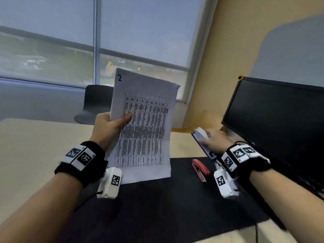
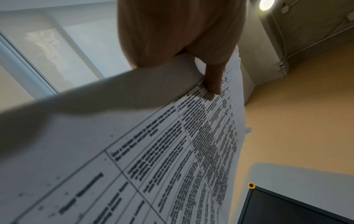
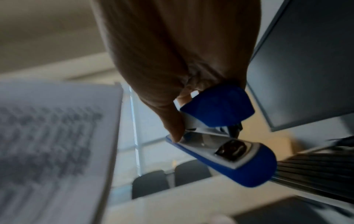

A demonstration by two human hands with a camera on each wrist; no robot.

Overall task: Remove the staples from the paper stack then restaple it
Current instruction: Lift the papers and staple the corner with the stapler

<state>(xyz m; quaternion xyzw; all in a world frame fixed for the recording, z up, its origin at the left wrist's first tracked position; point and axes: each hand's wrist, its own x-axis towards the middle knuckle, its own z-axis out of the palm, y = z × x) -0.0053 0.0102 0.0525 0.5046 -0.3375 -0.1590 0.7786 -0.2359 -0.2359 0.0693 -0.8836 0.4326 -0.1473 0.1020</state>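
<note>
Holding the paper stack (image 1: 142,127) upright above the black mat (image 1: 157,207), we pinch its left edge in our left hand (image 1: 109,127), thumb across the printed table. Our right hand (image 1: 213,140) wraps round a blue stapler (image 1: 201,139), lifted off the desk (image 1: 35,146) near the monitor (image 1: 280,123), to the right of the stack. A red stapler (image 1: 200,170) lies on the mat between our wrists.

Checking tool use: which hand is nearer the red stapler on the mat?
Right. The right hand, gripping the blue stapler, hovers just above the red stapler; the left hand holds the papers across the mat.
</note>
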